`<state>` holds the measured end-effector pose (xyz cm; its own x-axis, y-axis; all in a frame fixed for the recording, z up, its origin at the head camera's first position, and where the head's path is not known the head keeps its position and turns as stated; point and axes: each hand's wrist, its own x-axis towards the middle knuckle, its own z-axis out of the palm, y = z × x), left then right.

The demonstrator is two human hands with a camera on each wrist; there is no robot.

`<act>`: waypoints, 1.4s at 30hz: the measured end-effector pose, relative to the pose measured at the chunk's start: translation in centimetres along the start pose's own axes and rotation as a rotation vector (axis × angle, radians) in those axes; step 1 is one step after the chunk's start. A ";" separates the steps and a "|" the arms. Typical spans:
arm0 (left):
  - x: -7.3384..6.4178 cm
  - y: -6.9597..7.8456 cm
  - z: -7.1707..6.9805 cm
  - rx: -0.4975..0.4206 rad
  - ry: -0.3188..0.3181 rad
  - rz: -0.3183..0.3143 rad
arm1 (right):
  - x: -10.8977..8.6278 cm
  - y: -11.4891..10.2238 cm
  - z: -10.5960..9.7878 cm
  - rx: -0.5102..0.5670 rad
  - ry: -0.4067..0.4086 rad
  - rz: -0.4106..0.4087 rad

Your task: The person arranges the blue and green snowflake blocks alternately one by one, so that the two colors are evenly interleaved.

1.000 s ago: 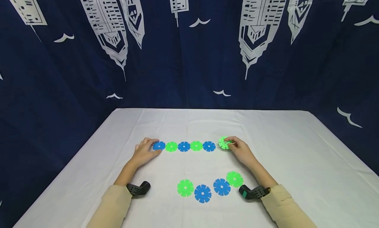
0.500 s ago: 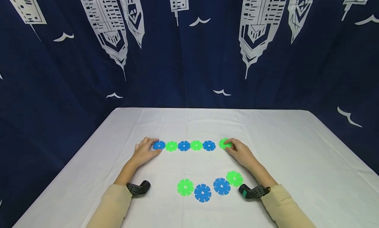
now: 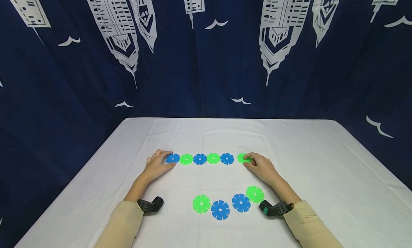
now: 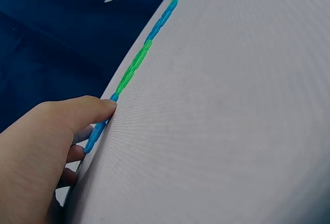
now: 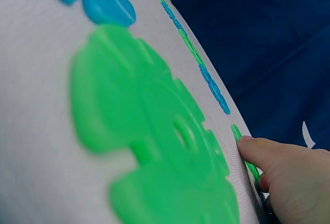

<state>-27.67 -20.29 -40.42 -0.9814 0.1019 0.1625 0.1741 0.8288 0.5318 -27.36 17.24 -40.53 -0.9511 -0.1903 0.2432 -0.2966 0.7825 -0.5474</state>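
A row of flat, notched plastic discs, alternating blue and green, lies across the white table. My left hand (image 3: 157,165) holds the blue disc (image 3: 172,159) at the row's left end, thumb on its near edge and a finger at its far edge. At the other end, my right hand (image 3: 263,167) pinches a green disc (image 3: 241,158) between thumb and fingers, flat on the cloth or nearly so. A small gap separates it from the nearest blue disc (image 3: 227,159). Fingers cover the green disc's right side.
Nearer the body lie two loose green discs, one at the left (image 3: 201,204) and one by the right wrist (image 3: 255,194), with two loose blue discs (image 3: 220,210) between them. A navy curtain (image 3: 206,72) hangs behind the white tablecloth (image 3: 161,226).
My right hand has lowered the green disc from a tilted position down to the cloth, in line with the row. The left hand has stayed on its blue disc.
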 end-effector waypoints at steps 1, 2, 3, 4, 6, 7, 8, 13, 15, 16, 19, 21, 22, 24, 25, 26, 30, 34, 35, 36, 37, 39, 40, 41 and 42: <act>0.0 0.0 0.0 0.000 -0.002 0.000 | 0.0 0.0 0.0 -0.005 0.001 -0.007; 0.0 0.0 0.0 0.001 -0.003 0.000 | -0.1 0.1 0.1 -0.007 0.003 -0.014; -0.1 0.0 0.0 0.003 -0.004 0.000 | -0.1 0.1 0.1 -0.010 0.004 -0.022; -0.1 0.0 0.0 0.003 -0.004 0.000 | -0.1 0.1 0.1 -0.013 0.006 -0.028; 0.0 0.1 0.0 0.005 -0.003 0.002 | -0.1 0.1 0.1 -0.019 0.006 -0.042; 0.0 0.1 0.0 0.007 -0.003 0.003 | -0.1 0.1 0.2 -0.024 0.005 -0.047; 0.0 0.1 0.0 0.007 -0.003 0.002 | -0.2 0.1 0.2 -0.027 0.004 -0.053; 0.0 0.1 0.0 0.011 0.003 0.003 | -0.1 0.1 0.1 -0.043 0.001 -0.069; 0.1 0.1 0.0 0.012 0.005 0.005 | -0.1 0.0 0.0 -0.045 0.001 -0.072; 0.1 0.1 0.0 0.012 0.006 0.007 | -0.1 -0.1 0.0 -0.046 0.001 -0.074; 0.2 0.2 0.0 0.011 0.005 0.010 | -0.2 -0.1 -0.1 -0.045 -0.001 -0.073; 0.2 0.1 -0.1 0.012 -0.001 0.008 | -0.2 -0.1 -0.1 -0.043 -0.003 -0.070; 0.2 0.1 -0.1 0.012 -0.003 0.007 | -0.1 0.0 0.0 -0.040 -0.005 -0.069; 0.2 0.1 -0.2 0.014 -0.004 0.006 | 0.1 0.0 0.0 -0.036 -0.006 -0.070; 0.2 0.1 -0.3 0.013 -0.003 0.003 | 0.1 0.0 0.0 -0.031 -0.008 -0.073; 0.2 0.0 -0.4 0.014 -0.002 0.002 | 0.3 -0.1 0.0 -0.025 -0.009 -0.075; 0.2 0.0 -0.6 0.010 0.008 0.000 | 0.6 -0.3 -0.1 0.037 -0.006 -0.066; 0.1 0.0 -0.5 0.006 0.003 0.001 | 0.5 -0.7 -0.5 0.066 0.006 -0.060; 0.1 0.0 -0.4 0.005 0.002 -0.001 | 0.5 -0.9 -0.6 0.064 0.008 -0.062; 0.1 0.0 -0.3 0.005 0.001 -0.002 | 0.5 -1.1 -0.8 0.060 0.010 -0.066; 0.1 0.0 -0.2 0.004 0.002 -0.001 | 0.4 -1.4 -1.0 0.056 0.012 -0.072; 0.1 0.0 0.0 0.003 0.005 -0.004 | 0.3 -2.0 -1.5 0.057 0.007 -0.083; 0.1 -0.1 0.1 0.003 0.003 -0.007 | 0.3 -2.4 -1.8 0.063 -0.002 -0.089; 0.0 -0.1 0.2 0.004 0.001 -0.009 | 0.2 -2.8 -2.0 0.069 -0.016 -0.099; 0.0 -0.1 0.2 0.002 0.000 -0.011 | 0.1 -3.2 -2.3 0.069 -0.032 -0.113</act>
<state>-27.70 -20.28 -40.65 -0.9833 0.0926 0.1566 0.1629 0.8311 0.5317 -26.32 16.10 -36.96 -0.9131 -0.2945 0.2818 -0.4064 0.7124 -0.5721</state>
